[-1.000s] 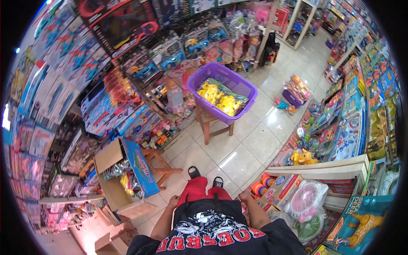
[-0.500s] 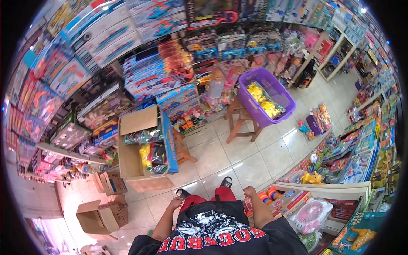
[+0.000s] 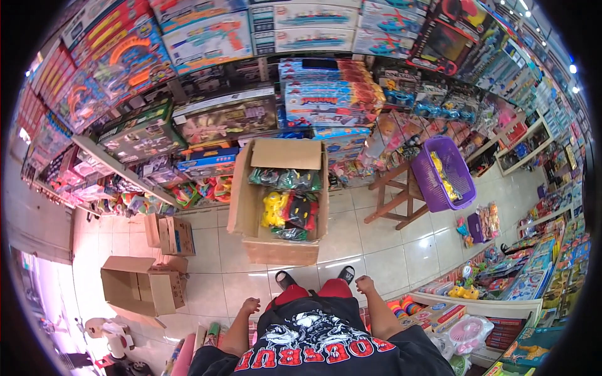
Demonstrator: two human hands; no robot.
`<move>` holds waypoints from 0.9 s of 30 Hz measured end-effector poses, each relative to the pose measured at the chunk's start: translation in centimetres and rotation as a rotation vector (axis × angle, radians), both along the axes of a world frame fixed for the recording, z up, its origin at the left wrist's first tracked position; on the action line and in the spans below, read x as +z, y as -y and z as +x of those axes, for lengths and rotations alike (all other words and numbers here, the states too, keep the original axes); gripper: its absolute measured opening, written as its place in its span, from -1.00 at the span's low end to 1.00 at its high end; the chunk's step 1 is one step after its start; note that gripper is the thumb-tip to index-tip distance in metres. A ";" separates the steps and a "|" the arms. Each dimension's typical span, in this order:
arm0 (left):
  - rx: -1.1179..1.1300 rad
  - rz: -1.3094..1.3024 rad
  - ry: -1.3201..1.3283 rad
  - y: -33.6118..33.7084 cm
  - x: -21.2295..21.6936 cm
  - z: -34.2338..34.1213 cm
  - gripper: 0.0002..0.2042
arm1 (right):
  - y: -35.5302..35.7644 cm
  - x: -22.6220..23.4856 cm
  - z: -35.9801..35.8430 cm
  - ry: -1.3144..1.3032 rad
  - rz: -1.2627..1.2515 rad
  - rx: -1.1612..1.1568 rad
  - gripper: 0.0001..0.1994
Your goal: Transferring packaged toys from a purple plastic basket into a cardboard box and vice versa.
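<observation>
In the head view, we see our left hand and right hand well apart, fingers loosely curled and grasping nothing, on either side of our red trousers. Ahead of the left fingers, an open cardboard box holds bagged yellow toys; farther ahead, to the right of the right fingers, a purple basket rests on a wooden stool.

Your left hand: open carton of bagged toys, ahead. Your right hand: purple basket, ahead and to its right.
</observation>
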State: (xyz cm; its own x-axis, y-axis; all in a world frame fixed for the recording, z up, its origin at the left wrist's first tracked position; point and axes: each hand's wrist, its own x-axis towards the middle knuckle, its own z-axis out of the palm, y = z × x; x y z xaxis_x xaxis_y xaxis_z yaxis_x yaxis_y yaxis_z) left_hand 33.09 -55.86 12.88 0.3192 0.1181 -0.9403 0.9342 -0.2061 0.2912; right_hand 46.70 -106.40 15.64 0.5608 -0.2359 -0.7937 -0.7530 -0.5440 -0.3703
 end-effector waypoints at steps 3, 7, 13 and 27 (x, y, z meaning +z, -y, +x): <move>0.203 0.039 0.158 -3.0 0.2 -0.5 -0.68 | -2.2 0.8 1.3 0.125 0.016 0.004 -0.78; 0.463 0.099 0.640 -5.3 1.6 2.8 -0.80 | -5.3 3.1 5.0 0.506 0.115 -0.176 -0.82; 0.572 0.228 1.075 -5.5 12.9 15.8 -0.76 | -13.0 13.0 14.1 0.955 0.267 -0.248 -0.84; -0.276 0.086 1.102 2.1 20.6 31.4 -0.70 | -27.5 12.4 24.0 0.737 0.054 0.385 -0.49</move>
State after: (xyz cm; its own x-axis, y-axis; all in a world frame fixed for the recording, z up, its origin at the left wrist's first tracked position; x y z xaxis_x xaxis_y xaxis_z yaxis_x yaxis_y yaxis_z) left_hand 64.53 -57.94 33.45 0.9918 -0.0333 -0.1238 0.0981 -0.4239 0.9004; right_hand 70.70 -78.90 28.07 0.9748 0.1060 -0.1962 -0.0725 -0.6813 -0.7284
